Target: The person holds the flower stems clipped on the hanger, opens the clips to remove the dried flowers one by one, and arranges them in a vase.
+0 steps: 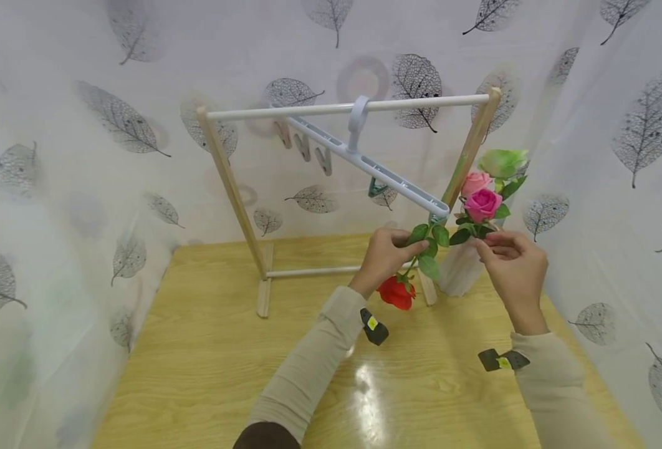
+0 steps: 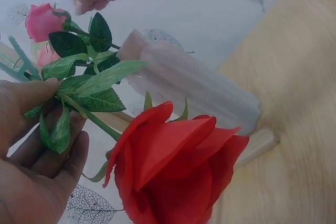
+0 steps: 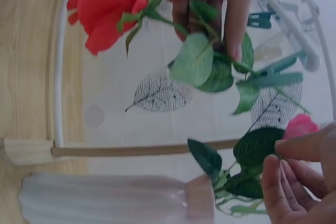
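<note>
Red, full-petalled rose (image 1: 396, 294) right of centre, head down; left hand (image 1: 384, 257), angled up-right, pinches its green leafy stem (image 2: 105, 128). Right hand (image 1: 514, 265), fingers bent, beside round magenta rose (image 1: 482, 205) at right; can't tell if gripping.

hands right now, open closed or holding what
Left hand: holding the red rose by its leafy stem.
Right hand: near the magenta rose; whether it's pinching anything can't be told.

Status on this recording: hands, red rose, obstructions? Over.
Left hand pinching red rose by its stem. Right hand at vase flowers, grip unclear. Rose head-down below green clip, clamping unclear. Vase flowers close beside.
</note>
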Available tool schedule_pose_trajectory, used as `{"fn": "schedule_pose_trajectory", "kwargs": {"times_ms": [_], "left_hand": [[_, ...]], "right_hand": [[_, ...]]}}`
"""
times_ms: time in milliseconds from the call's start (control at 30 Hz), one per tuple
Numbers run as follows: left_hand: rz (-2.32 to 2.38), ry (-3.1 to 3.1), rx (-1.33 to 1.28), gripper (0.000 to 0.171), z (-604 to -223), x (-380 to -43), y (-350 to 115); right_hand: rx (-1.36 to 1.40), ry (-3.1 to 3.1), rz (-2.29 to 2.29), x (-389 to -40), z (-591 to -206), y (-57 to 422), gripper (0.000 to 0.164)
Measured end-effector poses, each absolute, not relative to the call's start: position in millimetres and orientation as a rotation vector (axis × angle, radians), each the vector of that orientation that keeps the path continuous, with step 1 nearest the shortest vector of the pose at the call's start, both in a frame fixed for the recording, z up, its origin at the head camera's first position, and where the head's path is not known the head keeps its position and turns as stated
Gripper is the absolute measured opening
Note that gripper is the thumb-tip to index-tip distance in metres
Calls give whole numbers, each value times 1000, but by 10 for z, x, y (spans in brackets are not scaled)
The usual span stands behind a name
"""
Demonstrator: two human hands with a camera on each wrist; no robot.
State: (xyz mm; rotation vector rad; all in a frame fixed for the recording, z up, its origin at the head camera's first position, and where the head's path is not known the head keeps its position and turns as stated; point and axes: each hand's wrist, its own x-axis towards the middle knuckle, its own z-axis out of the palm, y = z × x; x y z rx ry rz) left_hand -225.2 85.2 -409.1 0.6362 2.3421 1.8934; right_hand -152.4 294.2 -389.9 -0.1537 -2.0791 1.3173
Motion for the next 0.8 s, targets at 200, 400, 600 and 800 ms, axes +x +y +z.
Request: {"fn": "schedule_pose_trajectory", "kwargs": {"times_ms": [200, 400, 600, 800], "left_hand": [[1922, 2344, 637, 16, -4117, -2255, 837], [1948, 2335, 650, 19, -4130, -2264, 836], [1959, 2356, 664, 19, -4133, -2269, 854], [1970, 2377, 679, 17, -4128, -2252, 878]], "right_hand": [[49, -2085, 1138, -1539, -3913, 2726, 23], [113, -2086, 944, -1632, -3919, 2505, 33], [48, -2075, 918, -1756, -3866, 2333, 39], [16, -2083, 761, -1872, -3826, 2271, 38]]}}
